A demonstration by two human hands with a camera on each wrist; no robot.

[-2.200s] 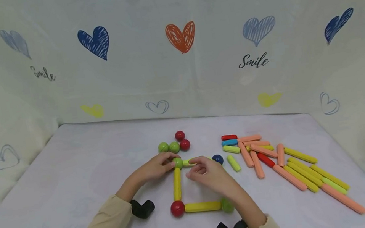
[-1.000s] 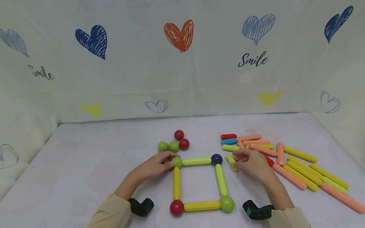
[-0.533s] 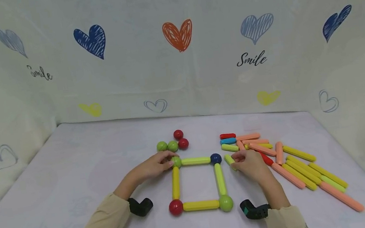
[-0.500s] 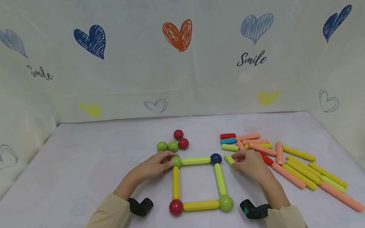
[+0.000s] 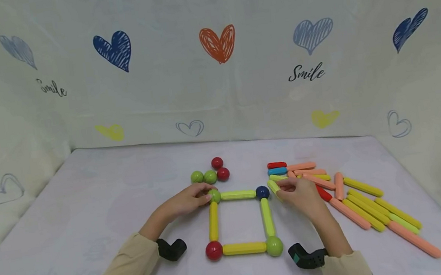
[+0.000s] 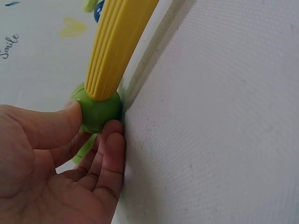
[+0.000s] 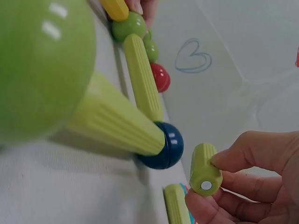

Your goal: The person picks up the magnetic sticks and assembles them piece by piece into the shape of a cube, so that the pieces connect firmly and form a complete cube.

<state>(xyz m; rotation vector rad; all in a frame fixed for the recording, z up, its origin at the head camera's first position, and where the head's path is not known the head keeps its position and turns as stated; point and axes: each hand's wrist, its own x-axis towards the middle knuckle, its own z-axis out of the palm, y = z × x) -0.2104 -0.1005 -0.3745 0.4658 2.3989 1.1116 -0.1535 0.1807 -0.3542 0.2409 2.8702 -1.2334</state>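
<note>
Left hand (image 5: 187,201): fingers (image 6: 113,151) clamped on the green corner ball (image 5: 215,196). From these fingers, a yellow stick (image 5: 213,222) runs toward the near side, and a lime stick (image 5: 238,195) runs rightward, ending at the blue ball (image 5: 262,192). Right hand (image 5: 301,194): fingers pinching the short green stick (image 5: 274,189), which projects to their left, its long axis slanting away from the near side and slightly leftward. The governing relation, as judged here, is between stick and blue ball: the ball lies just left of the stick, with a narrow gap seen in the right wrist view, and the right hand is the nearer to it. Whether the stick touches the desk (image 5: 126,182) cannot be told. Right of these fingers: loose yellow sticks (image 5: 363,215) among salmon ones.
</note>
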